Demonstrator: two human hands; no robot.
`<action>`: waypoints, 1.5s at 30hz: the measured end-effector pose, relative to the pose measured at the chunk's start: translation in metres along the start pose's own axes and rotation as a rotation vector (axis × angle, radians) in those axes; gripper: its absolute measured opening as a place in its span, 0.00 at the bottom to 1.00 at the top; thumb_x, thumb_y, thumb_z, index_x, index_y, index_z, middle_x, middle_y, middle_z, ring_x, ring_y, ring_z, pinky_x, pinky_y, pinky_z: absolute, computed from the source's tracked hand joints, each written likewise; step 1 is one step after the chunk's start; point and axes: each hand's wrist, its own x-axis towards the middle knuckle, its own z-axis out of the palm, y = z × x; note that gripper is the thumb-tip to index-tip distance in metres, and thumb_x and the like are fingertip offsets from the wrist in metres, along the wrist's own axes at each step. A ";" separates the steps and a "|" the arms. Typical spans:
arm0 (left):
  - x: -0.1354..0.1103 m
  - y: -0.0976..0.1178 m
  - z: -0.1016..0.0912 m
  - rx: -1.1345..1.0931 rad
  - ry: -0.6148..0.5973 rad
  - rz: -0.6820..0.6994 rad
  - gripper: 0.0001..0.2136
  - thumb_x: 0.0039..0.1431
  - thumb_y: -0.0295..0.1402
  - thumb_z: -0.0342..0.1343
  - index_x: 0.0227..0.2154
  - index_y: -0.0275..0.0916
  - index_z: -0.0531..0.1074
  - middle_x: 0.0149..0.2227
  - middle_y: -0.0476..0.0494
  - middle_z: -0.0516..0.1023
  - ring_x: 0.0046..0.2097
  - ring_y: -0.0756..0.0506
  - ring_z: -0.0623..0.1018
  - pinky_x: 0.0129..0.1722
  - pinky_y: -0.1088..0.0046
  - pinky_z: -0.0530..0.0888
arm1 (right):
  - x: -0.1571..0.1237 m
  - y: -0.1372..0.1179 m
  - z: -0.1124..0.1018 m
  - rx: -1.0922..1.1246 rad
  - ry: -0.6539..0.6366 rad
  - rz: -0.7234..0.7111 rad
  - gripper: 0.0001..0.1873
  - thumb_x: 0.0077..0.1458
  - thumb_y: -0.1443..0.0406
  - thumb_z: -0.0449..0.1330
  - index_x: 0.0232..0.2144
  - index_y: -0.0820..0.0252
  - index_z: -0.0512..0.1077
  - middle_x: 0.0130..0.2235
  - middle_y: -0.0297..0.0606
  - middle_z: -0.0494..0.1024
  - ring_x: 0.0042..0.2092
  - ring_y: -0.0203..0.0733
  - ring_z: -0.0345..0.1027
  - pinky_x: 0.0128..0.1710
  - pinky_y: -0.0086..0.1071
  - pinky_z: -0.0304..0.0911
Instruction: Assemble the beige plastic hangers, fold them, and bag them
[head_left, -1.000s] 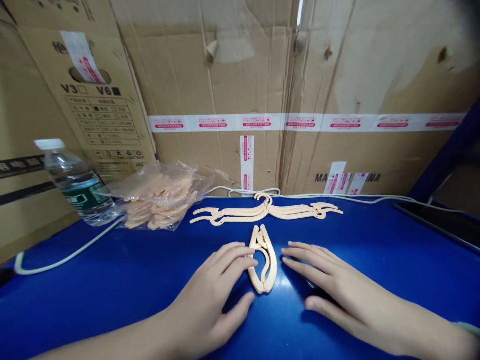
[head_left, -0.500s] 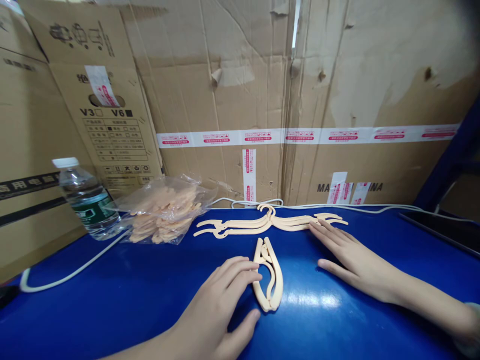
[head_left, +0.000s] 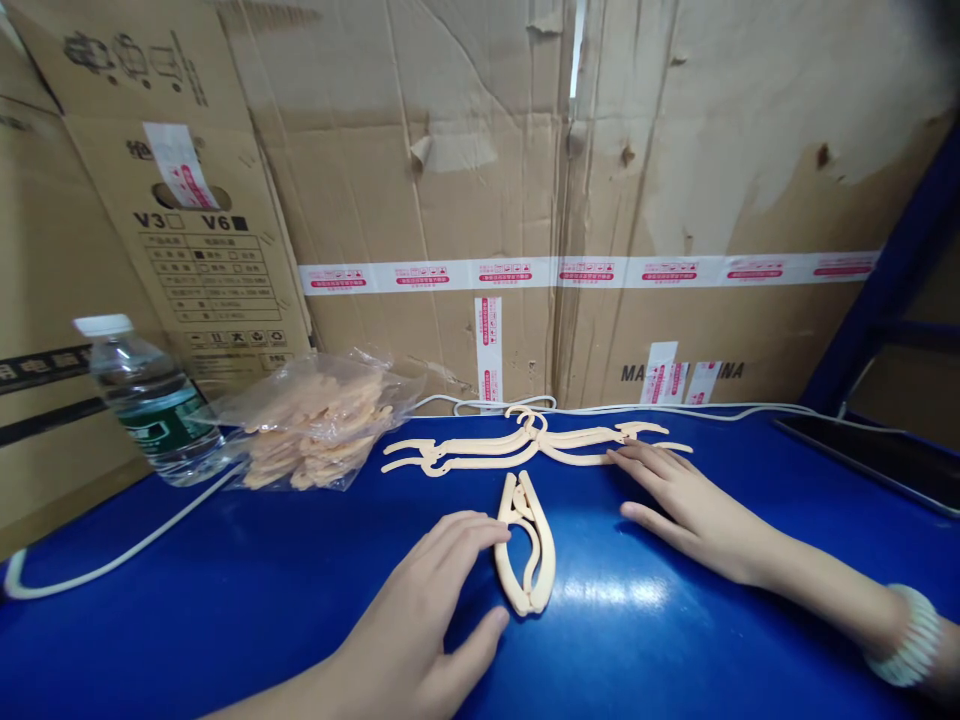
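Observation:
A folded peach-coloured hanger (head_left: 546, 562) lies on the blue table with its arms drawn together. The fingertips of my left hand (head_left: 427, 600) rest at its left edge; the fingers are apart and do not wrap around it. Behind it, two unfolded hangers (head_left: 480, 462) of the same colour lie one behind the other, hooks pointing away from me. My right hand (head_left: 690, 500) is stretched out flat, its fingertips on the right ends of these hangers and covering part of them. Neither hand grips anything.
At the left are a clear bag of folded hangers (head_left: 311, 430) and a water bottle (head_left: 154, 400). Cardboard boxes (head_left: 420, 340) form a wall behind. A white cable (head_left: 112, 550) crosses the table (head_left: 225, 620); a dark flat device (head_left: 862, 460) lies at the right.
The view has shifted slightly, so everything appears a little further left. A pale bracelet on my right wrist now shows more fully. Both hands keep nearly the same places by the hangers.

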 end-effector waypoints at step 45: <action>0.013 -0.032 0.000 -0.595 0.333 -0.655 0.27 0.58 0.37 0.51 0.60 0.37 0.55 0.63 0.31 0.59 0.64 0.37 0.63 0.61 0.53 0.65 | -0.006 0.004 -0.027 0.357 0.271 0.150 0.14 0.60 0.52 0.55 0.32 0.55 0.67 0.29 0.35 0.74 0.30 0.42 0.68 0.30 0.34 0.63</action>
